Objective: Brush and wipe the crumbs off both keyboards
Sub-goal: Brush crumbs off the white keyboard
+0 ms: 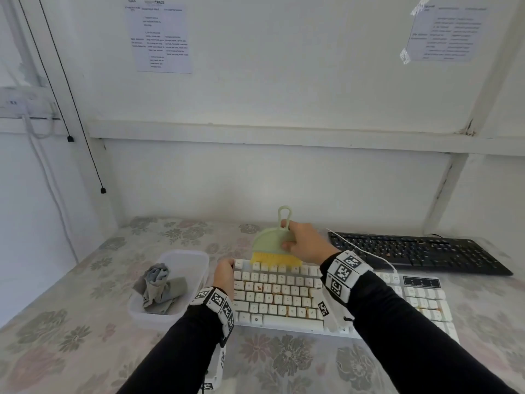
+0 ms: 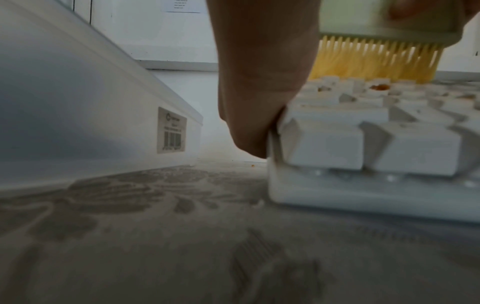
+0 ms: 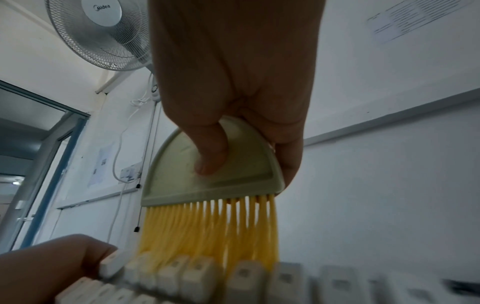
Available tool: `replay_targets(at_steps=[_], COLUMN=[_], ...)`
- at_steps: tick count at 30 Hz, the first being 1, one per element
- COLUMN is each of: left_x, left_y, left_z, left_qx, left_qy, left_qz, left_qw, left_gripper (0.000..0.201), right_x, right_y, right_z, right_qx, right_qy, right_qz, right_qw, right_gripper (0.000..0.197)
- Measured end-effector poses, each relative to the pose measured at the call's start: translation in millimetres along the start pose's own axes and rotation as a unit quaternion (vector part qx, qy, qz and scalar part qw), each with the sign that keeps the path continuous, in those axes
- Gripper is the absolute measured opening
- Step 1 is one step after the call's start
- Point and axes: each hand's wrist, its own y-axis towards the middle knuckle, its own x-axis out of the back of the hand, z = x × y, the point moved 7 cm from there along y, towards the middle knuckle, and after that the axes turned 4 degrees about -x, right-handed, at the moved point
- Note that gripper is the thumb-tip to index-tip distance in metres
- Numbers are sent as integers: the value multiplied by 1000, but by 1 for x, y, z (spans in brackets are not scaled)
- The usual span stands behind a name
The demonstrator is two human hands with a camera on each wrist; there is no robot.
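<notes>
Right hand [image 1: 304, 245] grips the brush [image 1: 272, 245] by its pale green half-round body: thumb pressed on the near face, fingers wrapped behind. The looped handle points toward 12 o'clock. Yellow bristles [image 3: 207, 232] point down and touch the top key row of the white keyboard [image 1: 284, 297], at its far-left part; in the right wrist view the bristle tips sit among the keycaps.

Left hand [image 1: 224, 275] is at the white keyboard's left edge, about 9 o'clock of it, fingers curled over the upper-left corner. The left wrist view shows the hand pressed against the keyboard's side wall. How tightly it holds: cannot tell.

Orange-brown crumbs [image 1: 279, 291] lie between the keys in the middle of the white keyboard, more near its number pad at the right end.

Black keyboard [image 1: 417, 251] lies at roughly 2 o'clock from the white one, farther back on the table, apart from both hands. A few small specks show on its keys. A white cable [image 1: 366, 253] runs between the two keyboards.

Clear plastic tub [image 1: 196, 268] sits just left of the white keyboard, at 9 o'clock, with a crumpled grey cloth [image 1: 159, 288] inside it.

All rests on a flower-patterned table cover [image 1: 85, 280]. Printed sheets [image 1: 160, 38] are taped to the wall at 12 o'clock.
</notes>
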Motion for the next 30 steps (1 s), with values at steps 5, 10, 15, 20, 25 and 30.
replay_targets(at_steps=[5,10,15,20,25,30], left_x=[-2,-1,0,0,0,-1], left_y=[3,6,8,8,10,10], left_z=[2,2,2,1,3,4], left_qx=[3,0,-12,-20,-17,-10], left_qy=[9,18,17,15,16,12], left_qz=[9,-3,-10,-14,-23,-20], left_qw=[1000,1000,1000,1000,999,1000], left_gripper=[39,39,41,42,39,39], right_x=[22,47,69,89,115,139], right_y=[-13,-32,-49,-66,-88,-110], right_z=[-39,-80,-111,-146,-179,-216], right_qx=[-44,-86,-114,-141,-172,-220], right_qy=[-5,1,-13,-23,-33,-59], right_qz=[-13,-29,-47,-66,-85,-101], right_qw=[999,996,992,988,981,969], right_gripper=[43,45,43,40,38,37])
